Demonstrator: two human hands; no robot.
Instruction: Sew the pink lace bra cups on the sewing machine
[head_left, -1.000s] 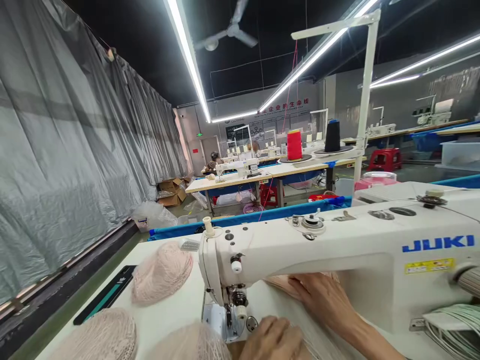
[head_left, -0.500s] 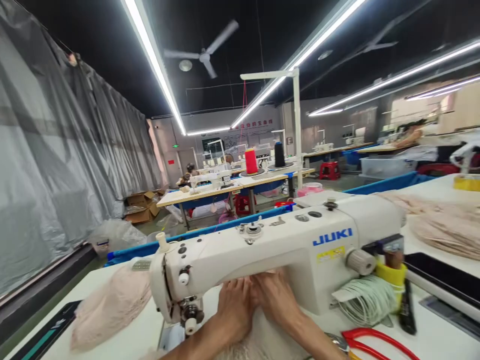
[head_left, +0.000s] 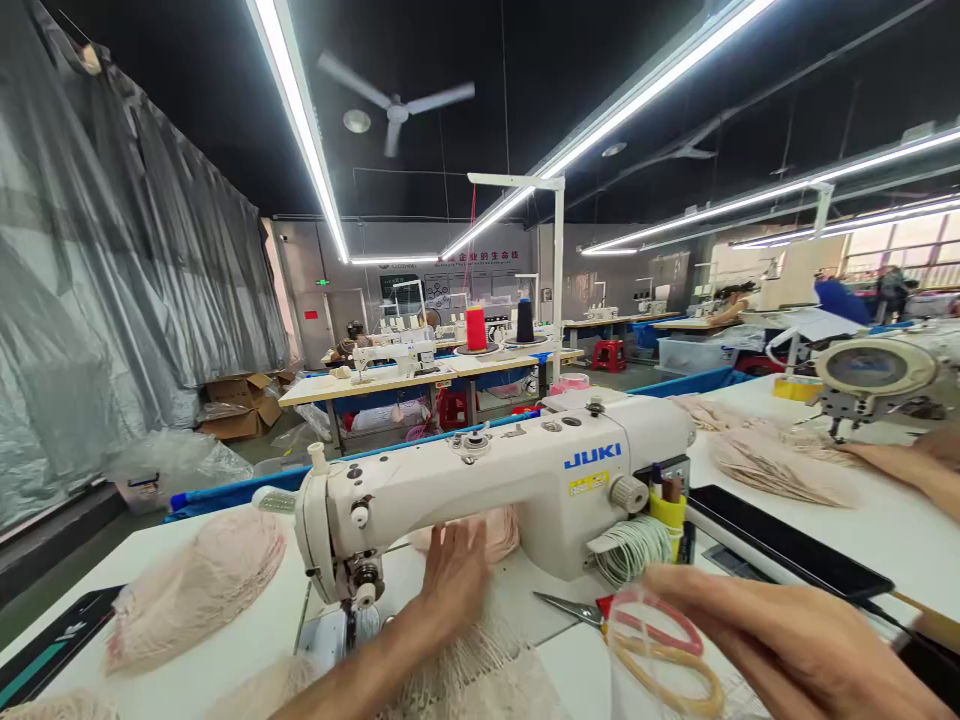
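A white JUKI sewing machine (head_left: 487, 480) stands on the white table (head_left: 247, 640). My left hand (head_left: 452, 580) lies flat with its fingers stretched out on pale pink mesh fabric (head_left: 480, 675), under the machine's arm and just right of the needle (head_left: 352, 625). My right hand (head_left: 787, 650) is low at the right, blurred, fingers extended leftwards. Its fingertips are at the red and yellow handles of a pair of scissors (head_left: 645, 640) lying on the table. I cannot see it gripping them.
Rounded pink mesh pieces (head_left: 195, 590) lie left of the machine, and more are piled at the right (head_left: 780, 470). A black flat device (head_left: 787, 545) and a coiled white cord (head_left: 634, 550) sit beside the machine. Another person's hand (head_left: 919, 470) rests at the far right.
The view has swung right and pulled back. My right hand has left the fabric under the machine arm and moved right to the scissors. My left hand stays on the fabric.
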